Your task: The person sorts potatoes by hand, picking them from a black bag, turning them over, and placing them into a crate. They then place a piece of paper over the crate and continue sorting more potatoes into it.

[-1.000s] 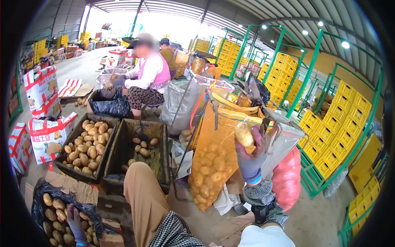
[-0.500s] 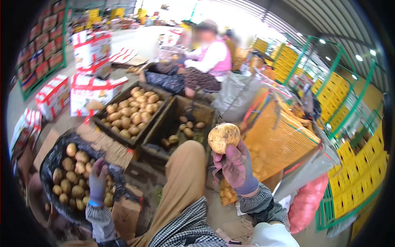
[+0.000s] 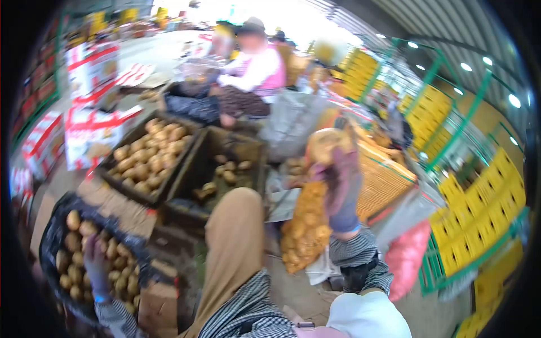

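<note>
My right hand [image 3: 341,183], in a dirt-stained purple-grey glove, is raised and closed around a large potato [image 3: 328,145]. The potato is pale with dirt on it, and both are smeared by motion. My left hand [image 3: 97,265], gloved too, rests over the potatoes [image 3: 121,262] in a container lined with black plastic [image 3: 49,239]. Its fingers look stretched out, with no potato plainly gripped. Just under my right hand stands an orange mesh bag [image 3: 304,236] filled with round produce.
Ahead are a crate full of potatoes [image 3: 152,155] and a darker crate [image 3: 194,152] holding several. A co-worker in pink and white [image 3: 262,67] sits beyond. A pink sack [image 3: 406,259], yellow crates [image 3: 479,208] and green rails are at right; red-and-white cartons [image 3: 93,132] at left.
My right hand has moved right and up with the potato, turning its back more to view. The view has swung, so the crates appear further left. My left hand stays over the potatoes.
</note>
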`<move>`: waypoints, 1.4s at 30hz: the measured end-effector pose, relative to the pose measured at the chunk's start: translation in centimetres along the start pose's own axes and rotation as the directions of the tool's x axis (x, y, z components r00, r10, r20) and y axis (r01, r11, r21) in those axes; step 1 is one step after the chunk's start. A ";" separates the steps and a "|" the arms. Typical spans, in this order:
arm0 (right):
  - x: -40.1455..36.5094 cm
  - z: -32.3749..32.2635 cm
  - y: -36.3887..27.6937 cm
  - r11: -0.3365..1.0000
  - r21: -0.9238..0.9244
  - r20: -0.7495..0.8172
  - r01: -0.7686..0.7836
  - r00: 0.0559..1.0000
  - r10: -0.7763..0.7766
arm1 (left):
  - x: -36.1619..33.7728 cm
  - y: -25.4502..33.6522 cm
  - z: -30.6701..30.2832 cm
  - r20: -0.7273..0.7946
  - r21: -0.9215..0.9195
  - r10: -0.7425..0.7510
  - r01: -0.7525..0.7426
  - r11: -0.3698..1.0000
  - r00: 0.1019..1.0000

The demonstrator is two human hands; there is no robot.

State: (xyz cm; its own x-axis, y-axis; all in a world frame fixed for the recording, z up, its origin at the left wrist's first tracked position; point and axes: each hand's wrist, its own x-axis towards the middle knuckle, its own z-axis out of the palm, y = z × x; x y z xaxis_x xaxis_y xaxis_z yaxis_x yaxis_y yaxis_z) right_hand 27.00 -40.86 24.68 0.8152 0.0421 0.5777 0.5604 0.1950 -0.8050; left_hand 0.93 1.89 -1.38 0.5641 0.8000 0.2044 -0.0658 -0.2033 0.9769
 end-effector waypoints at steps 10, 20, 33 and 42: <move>17.8 -44.3 -10.3 0.276 -0.956 -0.079 0.097 0.824 -0.561 | 0.6 0.0 -5.3 -0.028 -0.092 -0.067 0.064 0.994 0.997; 1.3 11.0 9.9 0.961 -0.258 0.417 0.099 0.909 0.019 | -1.8 1.2 -7.7 -0.369 -0.190 -0.119 0.050 0.980 0.922; -11.0 26.2 23.2 0.829 -0.186 0.767 -0.528 0.450 0.459 | 7.2 -9.7 -6.8 -0.429 0.440 -0.540 0.690 0.575 0.724; -10.5 25.4 23.0 0.785 -0.257 0.762 -0.563 0.381 0.523 | 9.2 -12.3 -4.4 -0.331 -0.305 -0.736 0.671 0.676 0.590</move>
State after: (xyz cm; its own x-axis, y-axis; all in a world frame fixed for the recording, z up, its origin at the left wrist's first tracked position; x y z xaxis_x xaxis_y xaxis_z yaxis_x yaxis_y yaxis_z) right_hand 27.60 -11.95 3.55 0.4923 0.8649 -0.0976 0.0184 -0.1224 -0.9923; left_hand 3.34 14.23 -11.28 0.1087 0.8090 -0.5776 0.0827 0.5717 0.8163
